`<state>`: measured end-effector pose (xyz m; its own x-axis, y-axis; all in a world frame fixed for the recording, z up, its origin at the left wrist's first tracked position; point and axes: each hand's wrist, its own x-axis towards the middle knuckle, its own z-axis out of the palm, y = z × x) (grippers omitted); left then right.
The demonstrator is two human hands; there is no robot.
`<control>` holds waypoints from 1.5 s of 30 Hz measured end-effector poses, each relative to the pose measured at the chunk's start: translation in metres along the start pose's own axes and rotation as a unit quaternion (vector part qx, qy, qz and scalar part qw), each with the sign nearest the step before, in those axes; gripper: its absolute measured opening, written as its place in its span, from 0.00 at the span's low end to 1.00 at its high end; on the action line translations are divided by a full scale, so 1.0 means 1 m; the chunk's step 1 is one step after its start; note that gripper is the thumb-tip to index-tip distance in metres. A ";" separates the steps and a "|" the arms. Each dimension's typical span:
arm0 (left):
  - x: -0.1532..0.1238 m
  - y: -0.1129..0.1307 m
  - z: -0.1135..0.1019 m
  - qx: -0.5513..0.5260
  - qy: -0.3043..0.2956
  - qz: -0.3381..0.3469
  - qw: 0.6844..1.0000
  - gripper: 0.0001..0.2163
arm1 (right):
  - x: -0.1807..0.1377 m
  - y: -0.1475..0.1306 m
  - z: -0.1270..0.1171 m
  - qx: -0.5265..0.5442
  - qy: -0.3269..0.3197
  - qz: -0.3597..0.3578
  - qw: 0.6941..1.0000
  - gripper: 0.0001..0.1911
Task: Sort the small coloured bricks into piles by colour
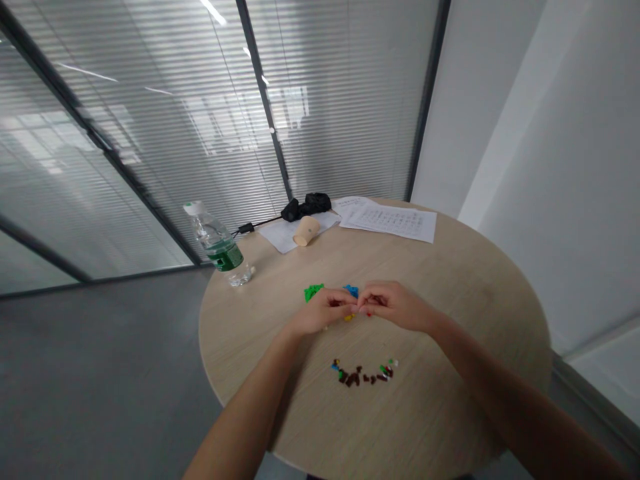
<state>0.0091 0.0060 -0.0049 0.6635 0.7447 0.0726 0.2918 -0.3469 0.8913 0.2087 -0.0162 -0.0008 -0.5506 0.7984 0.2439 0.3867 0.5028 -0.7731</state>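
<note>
Both my hands meet over the middle of a round wooden table (pixel 450 280). My left hand (pixel 320 312) and my right hand (pixel 395 305) are curled, fingertips pinched together on small toy bricks; yellow and red bits (pixel 350 317) show between them. Behind my left hand lies a green brick piece (pixel 313 291), and a blue piece (pixel 351 290) sits just behind the fingertips. Nearer to me a loose cluster of small brown, green and white bricks (pixel 363 373) lies on the table.
A water bottle (pixel 220 247) with a green label stands at the table's left edge. At the back lie printed sheets (pixel 395 220), a tipped paper cup (pixel 306 231) on paper and a black bundle with a cable (pixel 306 205). Glass walls with blinds stand behind.
</note>
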 end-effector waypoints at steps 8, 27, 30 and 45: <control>0.002 -0.006 0.002 -0.006 0.002 -0.023 1.000 0.10 | 0.000 0.002 -0.002 -0.002 0.026 -0.001 1.000 0.10; -0.010 -0.016 -0.038 0.435 0.218 -0.153 0.860 0.09 | -0.009 0.014 -0.009 -0.052 -0.346 0.123 0.929 0.08; -0.011 -0.017 -0.040 0.458 0.208 -0.174 0.847 0.09 | -0.009 0.009 -0.007 -0.056 -0.359 0.130 0.922 0.08; -0.010 -0.019 -0.041 0.422 0.216 -0.180 0.862 0.10 | -0.008 0.008 -0.006 -0.089 -0.294 0.124 0.944 0.06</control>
<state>-0.0316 0.0284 -0.0047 0.1611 0.9700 0.1821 0.9433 -0.2056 0.2605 0.2206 -0.0168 -0.0058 -0.7222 0.6031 -0.3387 0.6464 0.4143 -0.6407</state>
